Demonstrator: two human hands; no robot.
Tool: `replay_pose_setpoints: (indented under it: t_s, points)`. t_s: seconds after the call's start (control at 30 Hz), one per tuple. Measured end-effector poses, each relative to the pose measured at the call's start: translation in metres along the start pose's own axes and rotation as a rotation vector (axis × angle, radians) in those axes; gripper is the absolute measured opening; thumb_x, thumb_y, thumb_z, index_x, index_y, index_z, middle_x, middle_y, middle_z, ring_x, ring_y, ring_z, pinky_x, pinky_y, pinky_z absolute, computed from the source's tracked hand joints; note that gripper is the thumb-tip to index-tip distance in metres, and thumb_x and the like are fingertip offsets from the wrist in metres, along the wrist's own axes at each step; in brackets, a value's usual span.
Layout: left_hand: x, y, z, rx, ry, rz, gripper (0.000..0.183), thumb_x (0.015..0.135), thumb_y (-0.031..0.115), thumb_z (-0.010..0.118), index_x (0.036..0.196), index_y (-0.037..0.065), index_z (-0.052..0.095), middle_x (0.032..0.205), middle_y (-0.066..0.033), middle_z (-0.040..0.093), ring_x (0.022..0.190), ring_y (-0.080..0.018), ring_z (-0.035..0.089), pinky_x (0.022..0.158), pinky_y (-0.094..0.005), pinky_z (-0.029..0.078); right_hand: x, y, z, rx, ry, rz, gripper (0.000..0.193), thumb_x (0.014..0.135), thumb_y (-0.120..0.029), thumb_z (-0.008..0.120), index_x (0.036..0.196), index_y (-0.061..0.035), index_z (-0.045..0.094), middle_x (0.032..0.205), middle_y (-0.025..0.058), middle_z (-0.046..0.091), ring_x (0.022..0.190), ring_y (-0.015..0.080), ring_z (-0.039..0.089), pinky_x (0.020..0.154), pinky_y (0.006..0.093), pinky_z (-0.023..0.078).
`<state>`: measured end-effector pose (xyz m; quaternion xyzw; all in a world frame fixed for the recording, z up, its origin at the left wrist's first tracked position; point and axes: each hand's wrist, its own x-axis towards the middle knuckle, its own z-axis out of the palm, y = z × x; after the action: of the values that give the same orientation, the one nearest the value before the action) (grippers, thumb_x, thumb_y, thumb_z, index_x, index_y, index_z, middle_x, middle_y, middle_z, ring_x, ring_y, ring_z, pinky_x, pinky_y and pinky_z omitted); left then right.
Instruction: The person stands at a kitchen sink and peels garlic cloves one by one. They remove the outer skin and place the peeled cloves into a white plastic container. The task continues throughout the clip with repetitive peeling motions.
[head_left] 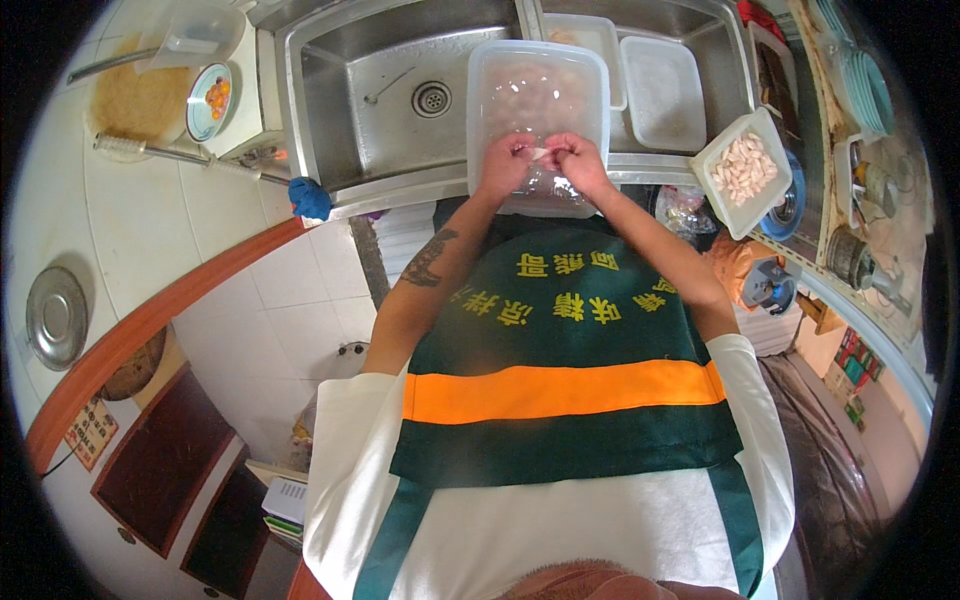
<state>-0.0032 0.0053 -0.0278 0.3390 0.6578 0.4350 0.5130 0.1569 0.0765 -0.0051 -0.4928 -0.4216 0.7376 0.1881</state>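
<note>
Above a translucent white plastic tub [483,85] of water, both my hands meet near its near side. Pale pinkish pieces lie blurred under the water. My left hand [508,162] and my right hand [577,165] are closed, fingertips pinching a small whitish-pink piece [542,155] between them. It looks like raw meat, but its exact kind is too small to tell. To the right, a square plastic container [714,196] is heaped with similar pale pieces [745,170].
The tub rests across the divider of a steel double sink [375,65]. In the right basin sit shallow white trays [662,95]. On the left counter are a bowl [203,122] of orange bits, a long-handled brush [125,146], a blue cloth [309,198] and a metal lid [57,317].
</note>
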Motion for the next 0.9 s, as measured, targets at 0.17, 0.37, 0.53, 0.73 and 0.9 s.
replay_pose_setpoints:
  t_s: [0.17,0.37,0.53,0.73,0.9]
  points:
    - [-0.002,0.004,0.0,-0.141,-0.052,-0.085,0.026,0.085,0.001,0.064,0.111,-0.002,0.066,0.102,-0.0094,0.07,0.092,-0.016,0.065,0.083,-0.0299,0.052,-0.002,-0.001,0.002,-0.339,-0.03,-0.089,0.017,0.093,0.004,0.05,0.105,0.0019,0.061,0.09,0.0064,0.065,0.078,0.0126,0.062,0.07,0.0261,0.052]
    - [-0.002,0.006,-0.003,-0.125,-0.011,-0.072,0.028,0.084,-0.001,0.064,0.111,-0.002,0.066,0.102,-0.0094,0.071,0.092,-0.0164,0.066,0.083,-0.0301,0.053,-0.002,0.004,-0.001,-0.364,-0.054,-0.278,0.014,0.088,0.0,0.063,0.102,-0.001,0.062,0.085,0.0043,0.063,0.075,0.0124,0.058,0.071,0.0271,0.049]
    - [-0.002,0.006,-0.004,-0.02,0.004,-0.017,0.028,0.084,-0.002,0.062,0.112,0.0,0.066,0.102,-0.0094,0.071,0.09,-0.0163,0.066,0.082,-0.03,0.052,-0.008,-0.004,-0.003,-0.696,-0.002,-0.413,0.014,0.085,0.002,0.065,0.098,-0.0013,0.062,0.086,0.0069,0.064,0.076,0.0138,0.058,0.071,0.0295,0.05]
    - [-0.002,0.005,-0.003,0.03,0.035,-0.049,0.027,0.082,0.0,0.061,0.108,0.0,0.067,0.097,-0.009,0.072,0.088,-0.0172,0.066,0.08,-0.0315,0.052,-0.011,-0.012,0.005,-0.568,0.015,-0.327,0.016,0.084,0.005,0.061,0.099,-0.0008,0.061,0.085,0.0088,0.063,0.076,0.0148,0.059,0.071,0.0303,0.05]
    - [-0.003,0.006,-0.005,0.199,0.019,0.028,0.025,0.081,0.006,0.06,0.104,0.002,0.069,0.093,-0.0112,0.071,0.085,-0.0221,0.067,0.079,-0.0341,0.052,-0.008,-0.012,0.003,-0.742,0.025,-0.412,0.01,0.086,0.0,0.06,0.096,-0.0003,0.062,0.087,0.0161,0.064,0.078,0.0265,0.064,0.071,0.0363,0.05]
